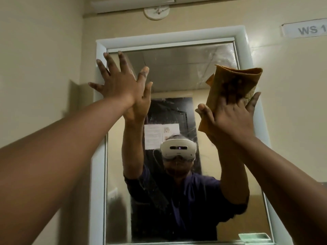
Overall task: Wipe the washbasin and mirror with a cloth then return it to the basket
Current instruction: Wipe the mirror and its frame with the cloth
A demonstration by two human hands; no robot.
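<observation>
A tall mirror (177, 71) in a white frame (169, 35) fills the wall in front of me. My left hand (116, 80) lies flat with spread fingers against the mirror's upper left corner, over glass and frame. My right hand (230, 114) presses a folded orange-brown cloth (233, 85) against the glass at the upper right, fingers straight behind the cloth. The glass looks streaked and smeared near the top right. The washbasin and the basket are out of view.
A round white wall fitting (156, 12) sits above the mirror. A label reading "WS 1" (306, 30) is stuck on the wall at the upper right. A green soap dish (254, 237) shows at the mirror's bottom right edge.
</observation>
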